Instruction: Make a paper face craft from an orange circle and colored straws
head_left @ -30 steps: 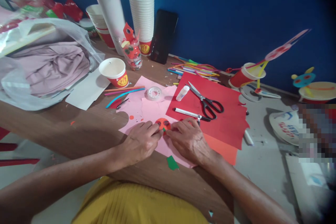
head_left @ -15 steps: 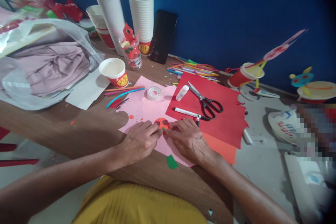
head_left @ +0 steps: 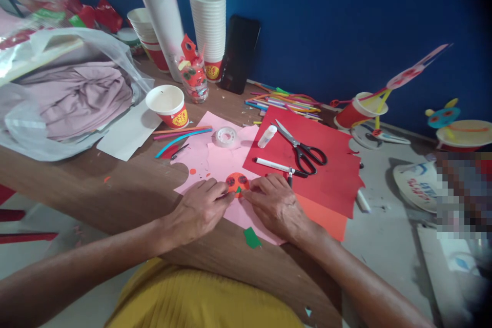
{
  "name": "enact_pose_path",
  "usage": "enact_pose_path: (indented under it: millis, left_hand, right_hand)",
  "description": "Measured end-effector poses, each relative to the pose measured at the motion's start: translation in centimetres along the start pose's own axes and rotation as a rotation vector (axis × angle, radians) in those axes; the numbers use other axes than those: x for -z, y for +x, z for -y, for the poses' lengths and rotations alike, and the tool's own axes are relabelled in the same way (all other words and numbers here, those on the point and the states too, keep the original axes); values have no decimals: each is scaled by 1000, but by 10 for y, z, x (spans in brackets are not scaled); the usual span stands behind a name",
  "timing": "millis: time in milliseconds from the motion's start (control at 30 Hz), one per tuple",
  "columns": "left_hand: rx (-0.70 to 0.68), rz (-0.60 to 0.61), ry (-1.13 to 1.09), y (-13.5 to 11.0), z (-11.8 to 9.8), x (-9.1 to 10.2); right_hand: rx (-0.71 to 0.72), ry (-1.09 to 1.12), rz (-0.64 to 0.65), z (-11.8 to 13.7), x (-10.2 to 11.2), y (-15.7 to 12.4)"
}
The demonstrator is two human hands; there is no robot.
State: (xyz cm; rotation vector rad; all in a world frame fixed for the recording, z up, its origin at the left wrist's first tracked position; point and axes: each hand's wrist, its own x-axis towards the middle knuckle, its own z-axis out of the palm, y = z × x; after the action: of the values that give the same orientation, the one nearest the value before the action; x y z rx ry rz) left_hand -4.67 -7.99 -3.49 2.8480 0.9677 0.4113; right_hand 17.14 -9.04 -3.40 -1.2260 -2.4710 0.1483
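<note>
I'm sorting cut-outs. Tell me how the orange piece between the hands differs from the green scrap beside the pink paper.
Shape: the orange piece is rounded; the green scrap is angular.
Markings: the orange piece shows two dark spots; the green scrap looks plain.
Handling: the left hand and right hand are at the orange piece; neither touches the green scrap.
Both look flat.
</note>
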Motion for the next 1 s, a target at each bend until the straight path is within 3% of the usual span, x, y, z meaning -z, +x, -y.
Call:
enact_pose_path:
  millis: [367,900,1000]
  left_hand:
    - [10,-15,30,1,0,-3]
    - [-11,56,14,0,1,-5]
    - [32,9,4,-1,0,-7]
  right_hand:
    - [37,-32,4,-2,-1,0]
    - [59,-79,9,-2,0,0]
    - [60,-80,0,-1,1,0]
